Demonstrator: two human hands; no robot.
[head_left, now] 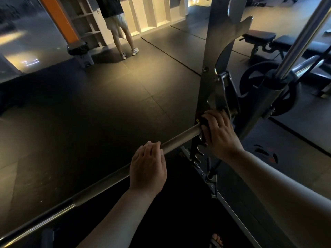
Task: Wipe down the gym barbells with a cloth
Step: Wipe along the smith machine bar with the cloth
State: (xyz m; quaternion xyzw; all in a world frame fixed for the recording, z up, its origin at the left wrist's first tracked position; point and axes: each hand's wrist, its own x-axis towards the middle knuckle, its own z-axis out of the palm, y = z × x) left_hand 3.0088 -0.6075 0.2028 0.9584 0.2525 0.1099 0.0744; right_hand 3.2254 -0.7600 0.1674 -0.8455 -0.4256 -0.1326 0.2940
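The right hand is closed around a dark cloth, fingers curled over the top and pressing it onto the barbell just where the bar meets the rack upright. Only a small dark edge of the cloth shows past the fingers. To its left and nearer, the left hand lies over the same bar with its fingers curled across the top, gripping the bare steel. The 2 hands are apart, with a short stretch of bright bar between them. The barbell runs as a long diagonal from the near left corner up to the rack on the right, its surface catching light. Behind the right hand a hooked metal latch hangs on the upright, and past it a dark weight plate sits on the far end of the bar beside a chrome guide rod. Farther right stands a black padded bench. Dark rubber floor mats spread across the middle. At the far left an orange pillar rises beside a bin lined with a black bag, and another person stands facing pale shelving.
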